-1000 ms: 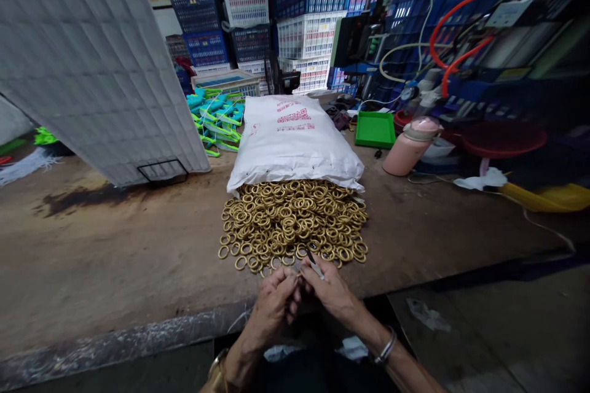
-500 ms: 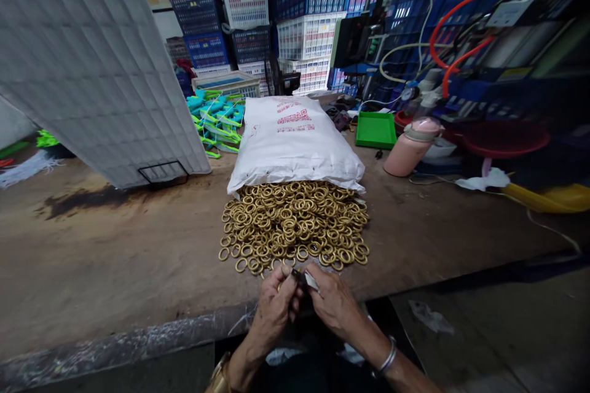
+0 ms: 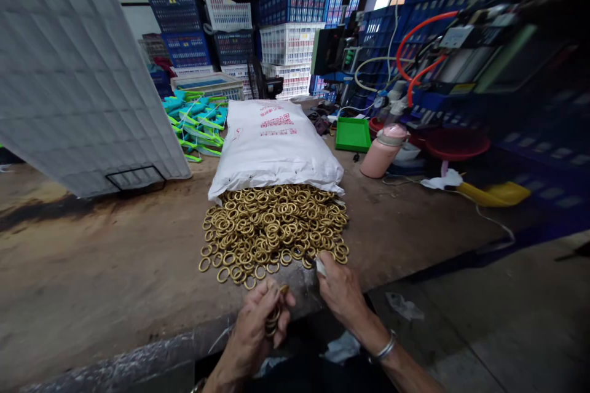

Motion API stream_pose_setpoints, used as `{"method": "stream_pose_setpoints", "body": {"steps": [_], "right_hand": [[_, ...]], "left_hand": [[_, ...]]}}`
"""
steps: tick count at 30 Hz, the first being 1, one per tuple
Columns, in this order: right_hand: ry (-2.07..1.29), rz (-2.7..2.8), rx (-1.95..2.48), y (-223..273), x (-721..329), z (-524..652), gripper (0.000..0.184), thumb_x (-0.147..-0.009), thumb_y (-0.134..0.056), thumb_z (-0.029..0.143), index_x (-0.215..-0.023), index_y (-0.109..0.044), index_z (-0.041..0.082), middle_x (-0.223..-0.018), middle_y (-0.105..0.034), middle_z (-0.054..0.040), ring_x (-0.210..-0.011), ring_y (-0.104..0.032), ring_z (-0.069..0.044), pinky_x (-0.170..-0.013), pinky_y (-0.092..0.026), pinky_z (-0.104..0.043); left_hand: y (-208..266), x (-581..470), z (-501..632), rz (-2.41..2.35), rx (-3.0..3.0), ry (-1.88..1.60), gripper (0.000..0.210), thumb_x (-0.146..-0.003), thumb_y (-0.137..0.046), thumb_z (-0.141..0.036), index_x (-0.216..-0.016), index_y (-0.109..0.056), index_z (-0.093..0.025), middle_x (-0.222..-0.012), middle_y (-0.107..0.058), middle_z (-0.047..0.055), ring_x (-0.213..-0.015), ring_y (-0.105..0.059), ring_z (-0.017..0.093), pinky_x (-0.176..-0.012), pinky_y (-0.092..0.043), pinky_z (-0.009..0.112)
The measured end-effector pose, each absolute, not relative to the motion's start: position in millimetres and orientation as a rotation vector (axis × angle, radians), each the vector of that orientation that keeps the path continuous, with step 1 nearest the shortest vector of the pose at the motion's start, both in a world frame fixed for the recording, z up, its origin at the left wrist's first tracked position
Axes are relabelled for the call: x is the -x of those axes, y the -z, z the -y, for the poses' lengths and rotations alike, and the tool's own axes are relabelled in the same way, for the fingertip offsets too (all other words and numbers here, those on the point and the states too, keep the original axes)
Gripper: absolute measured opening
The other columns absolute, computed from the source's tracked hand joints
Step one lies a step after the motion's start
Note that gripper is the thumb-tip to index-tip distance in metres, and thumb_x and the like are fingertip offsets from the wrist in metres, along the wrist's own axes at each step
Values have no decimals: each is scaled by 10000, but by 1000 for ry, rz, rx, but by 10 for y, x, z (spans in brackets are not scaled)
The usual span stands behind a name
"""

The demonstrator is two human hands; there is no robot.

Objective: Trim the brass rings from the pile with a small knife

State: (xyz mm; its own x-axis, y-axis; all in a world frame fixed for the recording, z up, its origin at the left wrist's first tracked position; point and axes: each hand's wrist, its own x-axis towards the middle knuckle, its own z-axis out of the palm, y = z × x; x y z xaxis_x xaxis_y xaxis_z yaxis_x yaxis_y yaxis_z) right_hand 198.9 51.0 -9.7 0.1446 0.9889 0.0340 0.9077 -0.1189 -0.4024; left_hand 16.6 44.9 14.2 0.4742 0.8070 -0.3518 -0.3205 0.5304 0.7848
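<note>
Holding a short stack of brass rings (image 3: 273, 317) in the left hand (image 3: 258, 325), fingers curled shut around them, low at the near edge of the surface (image 3: 115, 270). Half a second back both hands met over one small piece; now parted, left drawn toward the body, right hand (image 3: 341, 290) pushed out to the foot of the ring pile (image 3: 275, 227). Reads as one ring finished and added to the held stack, next one being sought — a judgement only.

Right grip closed on a small silvery tool (image 3: 319, 266), pinched between thumb and fingers, tip touching or just short of the nearest loose rings; cannot tell which. Metal bangle (image 3: 383, 349) on the right wrist.

Rings: gold-coloured, round, plain, all alike, dull shine. Heaped several deep near the sack mouth, thinning to single scattered rings at the front and left margin. Held ones stacked face to face, only edges showing between the fingers; count not readable.

White sack (image 3: 274, 147) lying flat behind the pile, mouth open toward the viewer, red print on top, rings spilling from under its lip. Pink flask (image 3: 384, 150) on its side to the right of the sack, green tray (image 3: 353, 134) just beyond. Teal and green plastic parts (image 3: 196, 124) left of the sack. Grey padded panel (image 3: 78, 67) leaning at far left. Blue and white crates (image 3: 290, 18) stacked at the back.
</note>
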Motion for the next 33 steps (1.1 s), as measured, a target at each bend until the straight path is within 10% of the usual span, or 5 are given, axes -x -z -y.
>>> {"method": "stream_pose_setpoints", "body": {"steps": [14,28,33], "right_hand": [[-196,1693,2366,125,-2179,-565,121,-812,-428,187,-905,-505,193,-631,-601,-30,-497,-506,-137,-490,-133,-253],[-509,1991,1598,-8,-1765,-485,321,-594,-354,29,-849,-454,196,-723,-595,-23,-653,-552,-150,-590,-341,-233],[-756,1802,1561,-53,-1600,-515,117,-742,-374,139,-790,-458,205,-695,-559,-2,-637,-516,-132,-594,-360,-227]], "left_hand": [[-41,-181,-565,-715,-392,-790,210,-708,-612,-321,-699,-525,-130,-715,-559,33,-555,-509,88,-376,-336,155],[-55,-337,-639,-976,-718,-822,417,-643,-630,-485,-878,-514,-161,-481,-438,-81,-353,-346,37,-323,-258,137],[-45,-270,-638,-1020,-837,-829,325,-672,-600,-464,-648,-496,-157,-425,-401,-83,-331,-297,28,-328,-238,142]]}}
